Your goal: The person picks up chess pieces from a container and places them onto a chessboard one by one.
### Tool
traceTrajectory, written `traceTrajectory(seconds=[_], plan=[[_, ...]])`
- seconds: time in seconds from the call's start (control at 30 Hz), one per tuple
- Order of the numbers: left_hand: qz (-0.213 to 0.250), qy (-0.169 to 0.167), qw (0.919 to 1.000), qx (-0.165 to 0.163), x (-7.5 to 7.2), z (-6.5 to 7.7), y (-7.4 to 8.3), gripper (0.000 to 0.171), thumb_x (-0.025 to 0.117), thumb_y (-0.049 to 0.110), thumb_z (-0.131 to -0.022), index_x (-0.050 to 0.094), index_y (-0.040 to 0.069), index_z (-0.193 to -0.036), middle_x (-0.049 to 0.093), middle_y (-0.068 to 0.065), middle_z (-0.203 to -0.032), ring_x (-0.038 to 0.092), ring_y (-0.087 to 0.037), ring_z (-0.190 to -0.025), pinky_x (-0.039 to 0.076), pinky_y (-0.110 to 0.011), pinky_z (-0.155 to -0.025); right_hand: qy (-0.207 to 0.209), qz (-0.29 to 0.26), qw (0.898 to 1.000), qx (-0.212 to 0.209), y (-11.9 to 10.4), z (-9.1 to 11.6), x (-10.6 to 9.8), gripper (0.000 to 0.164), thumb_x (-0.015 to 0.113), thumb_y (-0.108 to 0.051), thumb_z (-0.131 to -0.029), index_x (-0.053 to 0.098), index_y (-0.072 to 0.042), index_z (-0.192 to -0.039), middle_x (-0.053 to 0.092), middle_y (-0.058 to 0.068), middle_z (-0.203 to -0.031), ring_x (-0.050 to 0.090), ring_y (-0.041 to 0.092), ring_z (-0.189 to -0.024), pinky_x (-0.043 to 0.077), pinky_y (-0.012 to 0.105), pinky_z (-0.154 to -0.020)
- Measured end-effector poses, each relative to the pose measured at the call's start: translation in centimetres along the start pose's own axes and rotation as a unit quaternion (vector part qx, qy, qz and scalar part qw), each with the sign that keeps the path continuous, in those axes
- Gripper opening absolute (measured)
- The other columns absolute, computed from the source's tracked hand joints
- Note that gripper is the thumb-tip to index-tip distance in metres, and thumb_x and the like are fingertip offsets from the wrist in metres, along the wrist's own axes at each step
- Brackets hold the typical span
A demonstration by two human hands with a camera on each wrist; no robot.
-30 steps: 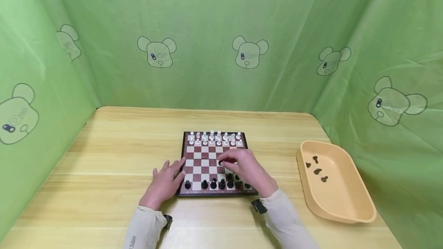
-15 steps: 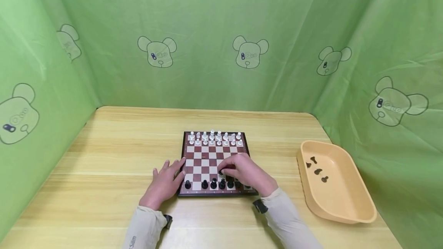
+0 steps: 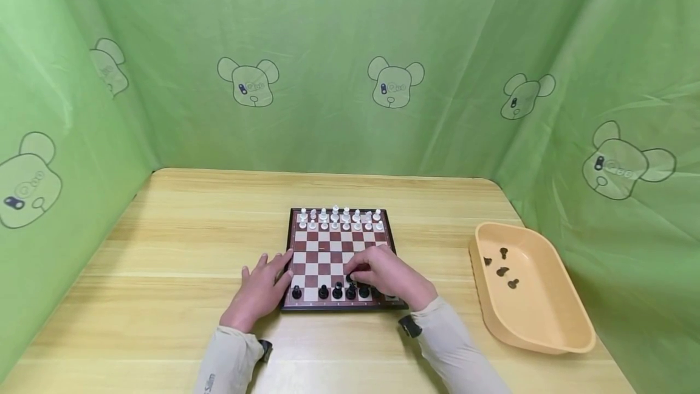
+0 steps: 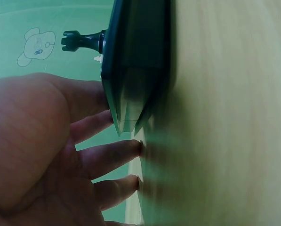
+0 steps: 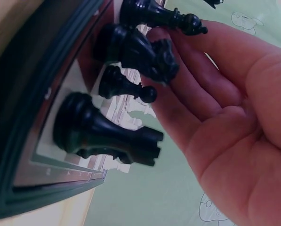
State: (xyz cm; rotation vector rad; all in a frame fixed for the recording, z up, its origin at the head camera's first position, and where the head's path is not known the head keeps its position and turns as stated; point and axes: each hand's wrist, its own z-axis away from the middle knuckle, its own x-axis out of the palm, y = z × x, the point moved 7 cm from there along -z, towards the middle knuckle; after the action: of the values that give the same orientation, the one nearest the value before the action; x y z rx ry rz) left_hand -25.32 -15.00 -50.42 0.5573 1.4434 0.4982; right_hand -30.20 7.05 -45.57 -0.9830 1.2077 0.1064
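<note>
One black piece stands in the board's near half, pinched by the right hand; the left hand, fingers spread, touches its left edge. Sixteen white pieces line its far end; right of it, one tray holds four dark pieces.

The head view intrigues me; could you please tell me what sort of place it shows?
Probably a recording booth or similar staged workspace: cartoon-printed green fabric curtains hang on three sides of a pale wood-grained table, where a checkered red-and-white chessboard lies.
</note>
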Motion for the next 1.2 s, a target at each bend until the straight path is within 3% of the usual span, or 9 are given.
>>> traceTrajectory(seconds=[0.5, 0.7, 0.9, 1.2], plan=[[0.001, -0.002, 1.0, -0.004, -0.2, 0.1, 0.0, 0.053, 0.052, 0.027, -0.109, 0.042, 0.012, -0.158, 0.042, -0.025, -0.158, 0.021, -0.051, -0.152, 0.0, -0.078, -0.116, -0.023, 0.003, 1.0, 0.0, 0.2, -0.4, 0.3, 0.015, 0.074, -0.001, -0.092, 0.08, -0.01, -0.102, 0.079, 0.001, -0.101, 0.072, 0.018, -0.097, 0.059, 0.039, -0.092], [0.004, -0.001, 1.0, -0.004, 0.0, 0.1, 0.0, 0.053, 0.052, 0.027, -0.108, 0.043, 0.013, -0.158, 0.042, -0.024, -0.158, 0.021, -0.05, -0.152, 0.0, -0.078, -0.116, -0.025, -0.037, 0.999, -0.003, 0.6, 0.1, -0.3, 0.02, 0.071, -0.005, -0.096, 0.076, -0.006, -0.115, 0.077, 0.004, -0.111, 0.071, 0.019, -0.102, 0.059, 0.037, -0.093], [0.007, 0.001, 1.0, -0.006, -0.1, 0.1, 0.1, 0.053, 0.052, 0.027, -0.108, 0.043, 0.013, -0.158, 0.042, -0.024, -0.158, 0.02, -0.05, -0.152, -0.001, -0.077, -0.116, 0.005, -0.057, 0.998, 0.028, 1.9, 1.9, -2.8, 0.027, 0.067, -0.014, -0.1, 0.071, -0.003, -0.124, 0.074, 0.01, -0.117, 0.071, 0.021, -0.101, 0.06, 0.039, -0.092], [0.005, 0.001, 1.0, -0.008, -0.1, 0.1, 0.0, 0.053, 0.052, 0.027, -0.108, 0.043, 0.013, -0.158, 0.042, -0.024, -0.158, 0.021, -0.05, -0.152, 0.0, -0.077, -0.116, 0.057, 0.0, 0.995, 0.077, 5.3, 6.0, -8.5, 0.029, 0.067, -0.021, -0.101, 0.072, -0.001, -0.12, 0.076, 0.007, -0.11, 0.071, 0.022, -0.099, 0.06, 0.045, -0.091]])
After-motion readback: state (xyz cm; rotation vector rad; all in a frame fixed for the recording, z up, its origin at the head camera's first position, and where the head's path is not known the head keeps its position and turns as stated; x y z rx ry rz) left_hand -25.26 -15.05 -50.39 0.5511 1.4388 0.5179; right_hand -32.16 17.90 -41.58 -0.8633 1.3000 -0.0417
